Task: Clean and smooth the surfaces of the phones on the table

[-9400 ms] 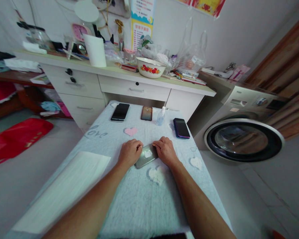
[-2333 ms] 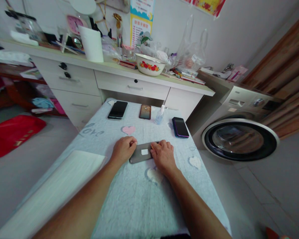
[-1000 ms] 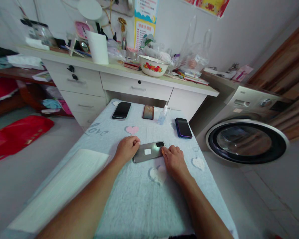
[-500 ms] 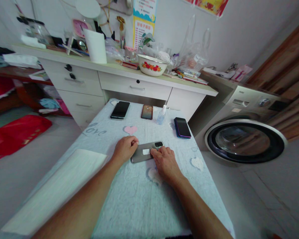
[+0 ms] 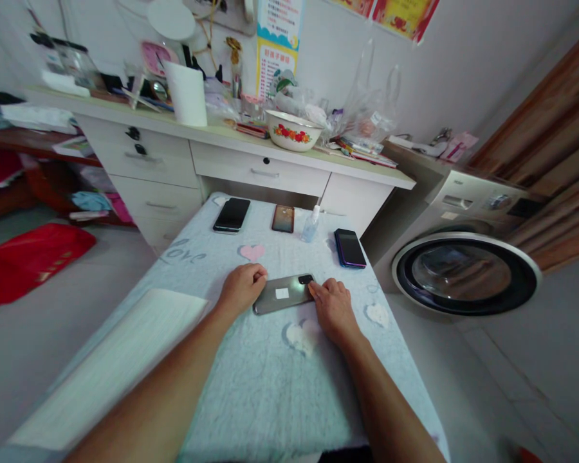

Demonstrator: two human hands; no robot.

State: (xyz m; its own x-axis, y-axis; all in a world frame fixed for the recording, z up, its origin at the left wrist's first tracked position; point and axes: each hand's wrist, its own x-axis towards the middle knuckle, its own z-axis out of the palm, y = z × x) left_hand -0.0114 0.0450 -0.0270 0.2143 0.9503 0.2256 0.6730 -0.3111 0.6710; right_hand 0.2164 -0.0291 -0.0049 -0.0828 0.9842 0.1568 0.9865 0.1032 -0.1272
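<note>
A grey phone (image 5: 289,302) lies back up on the cloth-covered table, with a small white square on its back and a dark camera block at its right end. My left hand (image 5: 244,285) is closed at the phone's left end, its fingers curled against the edge. At the right end, beside the camera block, my right hand (image 5: 334,307) has its fingers on the phone's edge.
Beyond the grey phone lie a black phone (image 5: 232,215), a small brown-edged item (image 5: 283,218), a clear spray bottle (image 5: 311,225) and a dark phone (image 5: 350,248). White paper (image 5: 110,366) covers the left side. A desk (image 5: 251,138) and washing machine (image 5: 463,257) stand behind.
My right hand has slid right, from the white square on the phone's back to its right end. My left hand has stayed at the left end.
</note>
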